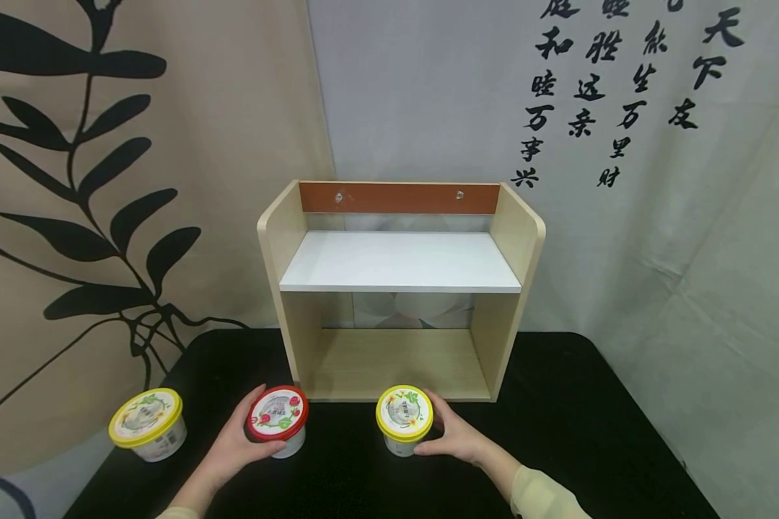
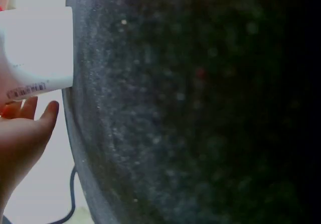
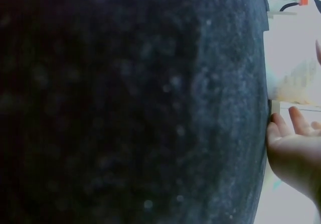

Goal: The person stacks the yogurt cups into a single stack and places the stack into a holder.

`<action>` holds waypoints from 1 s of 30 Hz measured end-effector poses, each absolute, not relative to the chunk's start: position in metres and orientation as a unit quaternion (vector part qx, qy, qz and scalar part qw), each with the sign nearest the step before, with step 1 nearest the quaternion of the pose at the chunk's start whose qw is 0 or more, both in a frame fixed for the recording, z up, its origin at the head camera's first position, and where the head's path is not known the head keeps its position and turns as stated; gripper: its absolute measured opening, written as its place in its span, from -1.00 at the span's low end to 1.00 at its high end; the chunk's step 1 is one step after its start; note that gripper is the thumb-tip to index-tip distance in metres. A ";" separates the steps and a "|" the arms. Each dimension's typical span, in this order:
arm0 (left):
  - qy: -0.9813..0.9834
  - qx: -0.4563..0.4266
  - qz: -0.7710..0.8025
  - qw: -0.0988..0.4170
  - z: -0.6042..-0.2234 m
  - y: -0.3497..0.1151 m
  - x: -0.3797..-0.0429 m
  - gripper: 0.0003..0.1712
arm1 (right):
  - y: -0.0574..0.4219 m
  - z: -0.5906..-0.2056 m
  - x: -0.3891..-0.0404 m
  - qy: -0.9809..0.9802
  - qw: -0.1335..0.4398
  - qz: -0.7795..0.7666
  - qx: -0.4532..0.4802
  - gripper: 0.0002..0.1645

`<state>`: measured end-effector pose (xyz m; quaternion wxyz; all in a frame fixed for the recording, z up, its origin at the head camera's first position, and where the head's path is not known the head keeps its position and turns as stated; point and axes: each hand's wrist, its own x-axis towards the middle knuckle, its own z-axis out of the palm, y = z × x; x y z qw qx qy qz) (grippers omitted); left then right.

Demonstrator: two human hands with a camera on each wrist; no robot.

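My left hand grips a small white tub with a red lid, its thumb on the near side. A barcode shows on that tub's side in the left wrist view. My right hand holds a similar tub with a yellow lid from its right side, thumb in front and fingers behind. Both tubs are upright, close to the front of a small wooden shelf unit. Another yellow-lidded tub stands at the table's left edge, away from both hands.
The shelf unit has a white middle board and a brown back strip. It stands on a black table against a cloth backdrop with printed leaves and writing. A dark cable curves at the lower left.
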<state>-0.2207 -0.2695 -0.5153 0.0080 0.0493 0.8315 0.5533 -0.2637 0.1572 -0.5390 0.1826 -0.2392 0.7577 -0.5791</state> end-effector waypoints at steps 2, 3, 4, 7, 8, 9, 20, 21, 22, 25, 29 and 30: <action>0.826 0.048 0.561 0.014 -0.517 -0.270 -0.221 0.26 | 0.157 -0.539 -0.265 0.756 0.185 -0.580 -0.240 0.30; 0.823 0.047 0.566 0.018 -0.518 -0.271 -0.222 0.26 | 0.157 -0.538 -0.265 0.756 0.184 -0.579 -0.241 0.30; 0.819 0.046 0.571 0.022 -0.519 -0.272 -0.222 0.26 | 0.157 -0.538 -0.265 0.755 0.186 -0.580 -0.242 0.30; 0.811 0.043 0.582 0.035 -0.521 -0.273 -0.223 0.26 | 0.156 -0.538 -0.266 0.750 0.186 -0.583 -0.249 0.27; 0.809 0.042 0.585 0.038 -0.522 -0.274 -0.224 0.26 | 0.155 -0.538 -0.266 0.747 0.187 -0.586 -0.253 0.26; 0.808 0.042 0.587 0.040 -0.523 -0.275 -0.224 0.26 | 0.155 -0.539 -0.266 0.745 0.187 -0.587 -0.257 0.25; 0.804 0.048 0.592 0.036 -0.529 -0.278 -0.229 0.19 | 0.148 -0.543 -0.268 0.747 0.186 -0.594 -0.234 0.22; 0.804 0.050 0.591 0.034 -0.529 -0.278 -0.229 0.19 | 0.147 -0.543 -0.268 0.748 0.184 -0.595 -0.230 0.22; 0.803 0.052 0.592 0.032 -0.529 -0.278 -0.230 0.18 | 0.147 -0.543 -0.268 0.750 0.182 -0.595 -0.226 0.22; 0.803 0.055 0.592 0.026 -0.527 -0.277 -0.229 0.15 | 0.145 -0.543 -0.267 0.756 0.175 -0.592 -0.219 0.21; 0.805 0.059 0.590 0.020 -0.524 -0.274 -0.229 0.12 | 0.144 -0.542 -0.266 0.759 0.170 -0.591 -0.215 0.19; 0.805 0.061 0.590 0.018 -0.523 -0.273 -0.229 0.11 | 0.144 -0.542 -0.266 0.759 0.169 -0.591 -0.214 0.18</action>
